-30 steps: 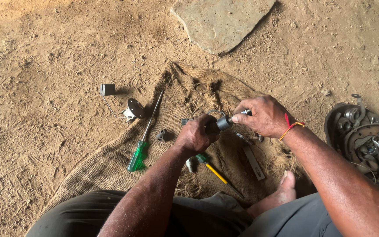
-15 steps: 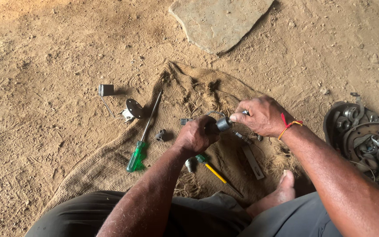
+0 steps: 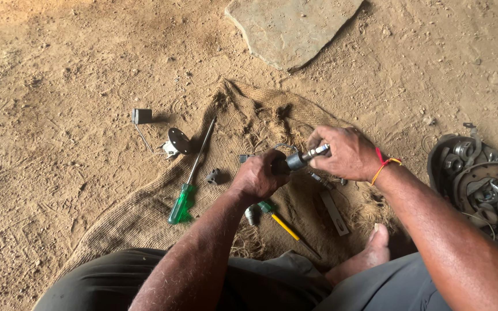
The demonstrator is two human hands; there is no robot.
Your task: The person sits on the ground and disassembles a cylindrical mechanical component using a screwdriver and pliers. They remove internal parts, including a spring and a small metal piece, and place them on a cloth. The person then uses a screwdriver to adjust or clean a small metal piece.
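Since the earlier frame both hands shifted little, left hand (image 3: 259, 175) closed on the dark cylindrical metal part (image 3: 295, 160) above the brown burlap sack (image 3: 145, 213), right hand (image 3: 341, 152) pinching its shiny threaded tip, best turned slowly and straight.

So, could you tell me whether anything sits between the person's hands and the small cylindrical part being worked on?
Nothing visible does. The left hand grips the dark end of the small cylindrical part, and the right hand pinches its silver tip, above the burlap sack. The green-handled screwdriver lies off to the left.
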